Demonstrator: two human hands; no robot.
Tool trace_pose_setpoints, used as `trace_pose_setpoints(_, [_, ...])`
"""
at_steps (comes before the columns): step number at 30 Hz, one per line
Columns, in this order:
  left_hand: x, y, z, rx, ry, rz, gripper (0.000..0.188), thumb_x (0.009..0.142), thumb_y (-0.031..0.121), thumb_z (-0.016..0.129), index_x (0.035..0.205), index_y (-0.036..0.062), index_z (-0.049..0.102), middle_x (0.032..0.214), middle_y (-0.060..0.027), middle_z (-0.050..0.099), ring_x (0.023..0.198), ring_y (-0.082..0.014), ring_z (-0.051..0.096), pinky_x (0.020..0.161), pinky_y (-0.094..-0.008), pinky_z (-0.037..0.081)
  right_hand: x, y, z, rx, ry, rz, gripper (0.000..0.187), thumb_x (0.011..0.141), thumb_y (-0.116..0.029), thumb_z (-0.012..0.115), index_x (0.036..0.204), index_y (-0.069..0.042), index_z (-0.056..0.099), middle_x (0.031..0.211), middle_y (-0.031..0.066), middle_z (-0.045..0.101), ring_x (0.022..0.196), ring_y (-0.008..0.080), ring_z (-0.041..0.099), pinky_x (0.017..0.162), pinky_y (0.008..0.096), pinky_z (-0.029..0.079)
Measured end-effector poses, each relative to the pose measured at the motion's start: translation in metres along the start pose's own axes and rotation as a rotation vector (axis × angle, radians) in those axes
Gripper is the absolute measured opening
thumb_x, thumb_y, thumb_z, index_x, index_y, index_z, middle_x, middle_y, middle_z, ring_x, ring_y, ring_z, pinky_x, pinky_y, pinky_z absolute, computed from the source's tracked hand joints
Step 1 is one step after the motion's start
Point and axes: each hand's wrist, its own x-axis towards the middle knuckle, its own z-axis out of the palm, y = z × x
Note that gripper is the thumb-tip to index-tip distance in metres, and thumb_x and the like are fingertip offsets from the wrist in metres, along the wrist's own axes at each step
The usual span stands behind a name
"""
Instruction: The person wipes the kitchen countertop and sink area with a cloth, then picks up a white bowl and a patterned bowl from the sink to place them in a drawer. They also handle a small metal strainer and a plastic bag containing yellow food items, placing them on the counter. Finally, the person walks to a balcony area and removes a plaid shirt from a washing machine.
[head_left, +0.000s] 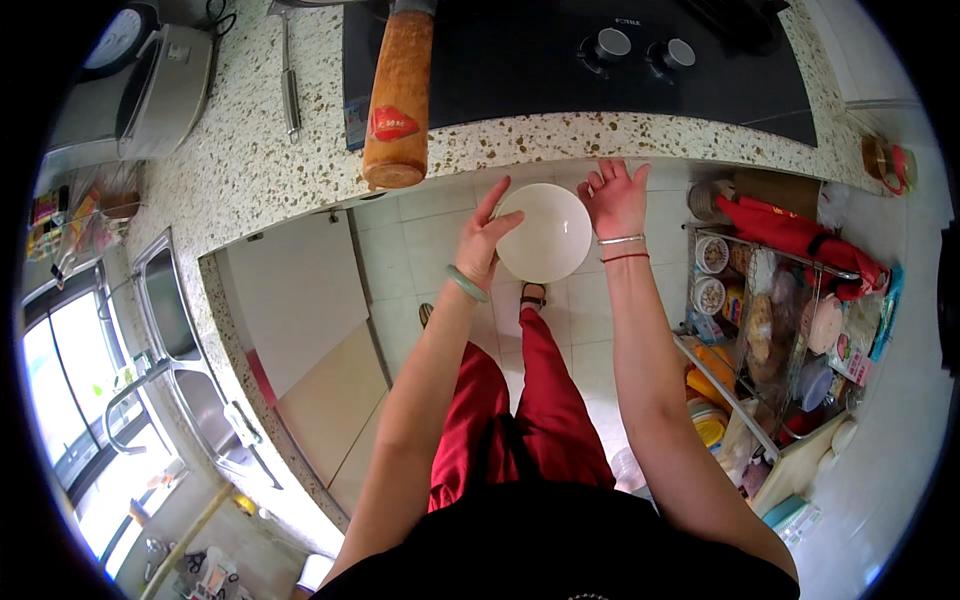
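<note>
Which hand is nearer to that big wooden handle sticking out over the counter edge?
Left. The left hand, gripping the white bowl, is just below and right of the wooden handle; the right hand is farther right, beyond the bowl.

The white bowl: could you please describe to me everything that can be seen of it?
The white bowl is round, smooth and glossy, perhaps ceramic, with a bright reflection inside. It looks empty, its mouth facing up. It is held above the tiled floor, near the countertop. The left hand's grip holds its left rim, thumb over the inside; the right hand's open grip is by its right side, contact unclear.
</note>
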Motion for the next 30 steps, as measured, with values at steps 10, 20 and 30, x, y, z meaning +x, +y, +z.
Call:
trace_pose_setpoints(10, [-0.053,-0.015,0.001,-0.106,0.055,-0.108,0.084,0.086,0.017,0.068,0.153,0.006,0.019,0.109,-0.0083,0.066,0.099,-0.0153,0.062,0.088,-0.0281,0.047,-0.083,0.003,-0.016,-0.262,0.202,-0.051,0.052,0.098,-0.056,0.042,0.11,-0.009,0.058,0.108,0.0029,0.062,0.082,0.0178,0.054,0.083,0.0365,0.042])
trace_pose_setpoints(20, [-0.087,-0.029,-0.003,-0.156,0.043,-0.213,0.057,0.089,0.03,0.067,0.133,-0.0017,0.046,0.118,-0.0088,0.062,0.106,-0.0174,0.06,0.091,-0.03,0.047,-0.156,-0.012,-0.012,-0.587,0.171,0.21,0.052,0.097,-0.049,0.051,0.121,-0.003,0.052,0.11,0.0095,0.061,0.099,0.0227,0.063,0.085,0.0362,0.052])
trace_pose_setpoints(30, [-0.102,-0.022,0.005,-0.276,0.057,-0.301,0.054,0.095,0.038,0.058,0.133,0.0024,0.048,0.121,-0.0098,0.061,0.11,-0.021,0.06,0.094,-0.0342,0.048,-0.16,-0.012,0.042,-0.807,-0.142,0.513,0.058,0.09,-0.028,0.06,0.141,-0.009,0.043,0.126,0.0035,0.056,0.113,0.015,0.056,0.091,0.031,0.049])
